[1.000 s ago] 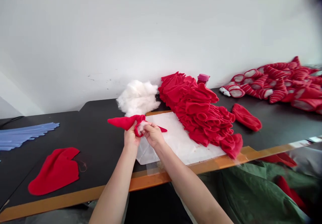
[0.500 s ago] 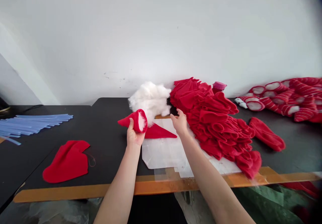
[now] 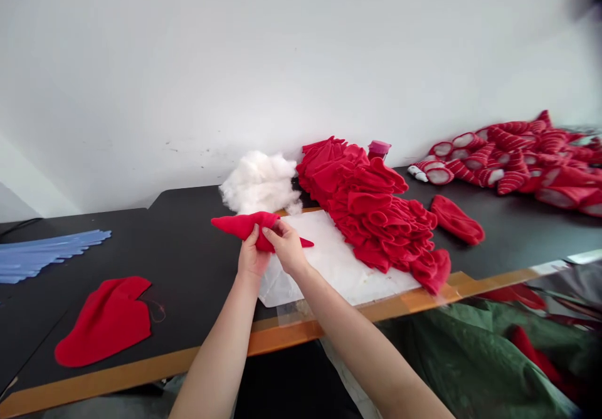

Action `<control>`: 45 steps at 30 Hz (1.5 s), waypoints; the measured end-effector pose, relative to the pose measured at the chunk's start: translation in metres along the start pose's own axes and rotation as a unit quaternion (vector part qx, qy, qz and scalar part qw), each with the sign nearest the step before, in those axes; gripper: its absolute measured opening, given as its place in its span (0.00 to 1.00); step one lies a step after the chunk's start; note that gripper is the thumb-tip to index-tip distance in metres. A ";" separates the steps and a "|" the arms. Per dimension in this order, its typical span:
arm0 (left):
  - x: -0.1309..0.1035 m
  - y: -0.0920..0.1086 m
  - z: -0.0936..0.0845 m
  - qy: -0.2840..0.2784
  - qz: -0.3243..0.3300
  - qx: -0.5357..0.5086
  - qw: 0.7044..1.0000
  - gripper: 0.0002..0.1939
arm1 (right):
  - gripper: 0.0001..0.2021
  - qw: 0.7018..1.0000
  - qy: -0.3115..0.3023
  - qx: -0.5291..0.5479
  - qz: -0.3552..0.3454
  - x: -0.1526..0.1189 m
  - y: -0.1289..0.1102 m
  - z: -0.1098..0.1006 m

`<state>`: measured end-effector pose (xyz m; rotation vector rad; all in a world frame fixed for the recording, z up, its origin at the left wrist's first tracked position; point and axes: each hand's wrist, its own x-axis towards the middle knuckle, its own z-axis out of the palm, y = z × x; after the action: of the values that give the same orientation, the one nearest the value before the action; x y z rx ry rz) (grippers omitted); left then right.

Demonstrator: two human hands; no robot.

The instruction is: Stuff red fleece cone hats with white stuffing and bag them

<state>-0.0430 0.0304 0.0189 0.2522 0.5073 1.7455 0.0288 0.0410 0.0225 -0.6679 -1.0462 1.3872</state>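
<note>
A red cloth cone [image 3: 232,223] is held above the table, its pointed tip toward the left. Around its underside my left hand [image 3: 253,257] is closed, with the thumb on top. My right hand [image 3: 288,248] pinches the cone at its wide end, so the opening is hidden from view. Behind my right hand, the red tip of another cloth cone [image 3: 306,243] shows on the white sheet [image 3: 336,265]. White fluffy stuffing [image 3: 258,180] is heaped just beyond my hands.
To the right lie a pile of red cloth pieces [image 3: 371,209], a single red piece [image 3: 456,219] and striped stuffed cones [image 3: 510,155]. A pink-lidded jar [image 3: 379,149] stands behind. At left are a red cloth piece [image 3: 106,322] and blue strips [image 3: 51,253]. Tape covers the table edge [image 3: 282,337].
My right hand has come left from beside the cloth pile onto the cone. The cone's stuffed opening has turned out of sight. The view has swung to the right.
</note>
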 end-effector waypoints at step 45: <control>-0.161 -0.173 0.044 -0.118 -0.177 0.146 0.966 0.18 | 0.15 0.960 0.264 -0.011 -0.092 -0.194 -0.084 -0.173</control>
<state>0.1645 -0.0882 -0.0064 0.5383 0.5950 1.2698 0.2434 -0.1241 -0.0152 -0.8745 -0.6743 0.9588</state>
